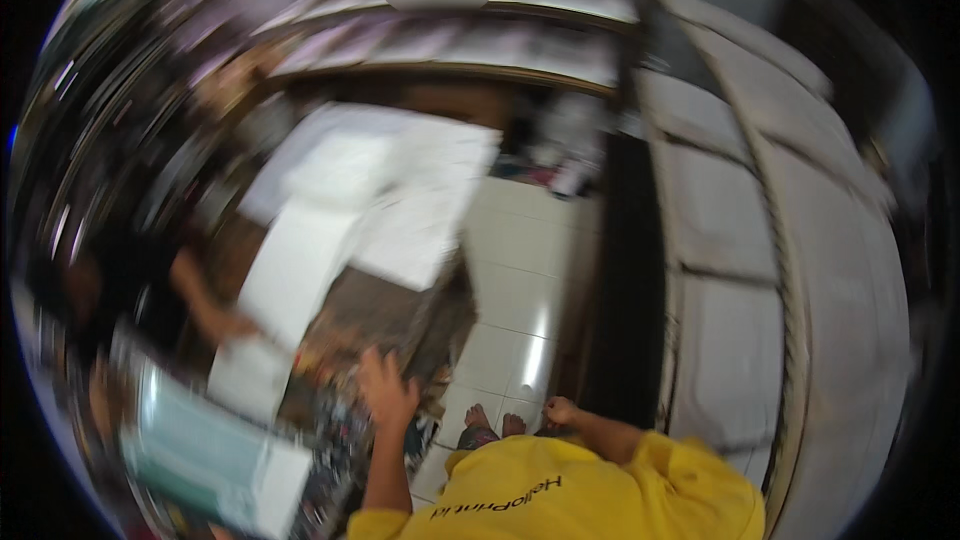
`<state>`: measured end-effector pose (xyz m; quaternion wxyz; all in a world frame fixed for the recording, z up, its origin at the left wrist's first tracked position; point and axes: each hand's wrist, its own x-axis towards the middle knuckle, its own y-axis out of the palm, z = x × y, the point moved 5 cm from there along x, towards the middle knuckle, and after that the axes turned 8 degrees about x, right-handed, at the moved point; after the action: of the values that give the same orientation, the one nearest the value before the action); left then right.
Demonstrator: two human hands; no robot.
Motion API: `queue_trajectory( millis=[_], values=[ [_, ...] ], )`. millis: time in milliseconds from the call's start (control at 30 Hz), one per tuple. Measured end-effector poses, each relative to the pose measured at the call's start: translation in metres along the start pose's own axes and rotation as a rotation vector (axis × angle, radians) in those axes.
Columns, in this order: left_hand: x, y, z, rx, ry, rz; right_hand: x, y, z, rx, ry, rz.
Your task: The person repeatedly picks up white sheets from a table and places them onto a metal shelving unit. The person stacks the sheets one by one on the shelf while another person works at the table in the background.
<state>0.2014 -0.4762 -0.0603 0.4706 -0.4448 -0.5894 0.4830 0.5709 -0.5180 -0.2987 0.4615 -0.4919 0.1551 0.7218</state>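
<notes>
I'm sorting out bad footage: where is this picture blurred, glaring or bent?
Head view: apparent motion blur smears the left side, including a co-worker's arm; the left hand is softened but readable. Head view: glare streaks the floor tiles. Head view: edges of the pale panels curve; the yellow shirt looks comparatively sharp.

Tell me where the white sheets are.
The white sheets lie left of centre in the head view, on the brown table, beyond the person's left hand.
</notes>
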Motion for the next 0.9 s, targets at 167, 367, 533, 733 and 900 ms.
queue_trajectory(
  millis=[167,367,533,733,900],
  values=[
    [0.002,0.015,-0.004,0.127,-0.01,-0.068,0.043,0.0,-0.056,-0.195,-0.122,-0.044],
    [0.0,0.028,-0.009,0.275,0.019,-0.098,0.01,-0.058,-0.019,0.253,-0.015,-0.26],
    [-0.001,0.031,-0.004,0.285,0.021,-0.11,0.01,-0.062,-0.015,0.288,-0.013,-0.253],
    [0.001,0.025,-0.004,0.193,0.041,-0.166,0.011,-0.037,-0.027,0.201,-0.002,-0.209],
    [-0.001,0.005,-0.007,0.078,-0.025,-0.137,-0.025,-0.036,-0.016,0.113,-0.006,-0.15]
  ],
)
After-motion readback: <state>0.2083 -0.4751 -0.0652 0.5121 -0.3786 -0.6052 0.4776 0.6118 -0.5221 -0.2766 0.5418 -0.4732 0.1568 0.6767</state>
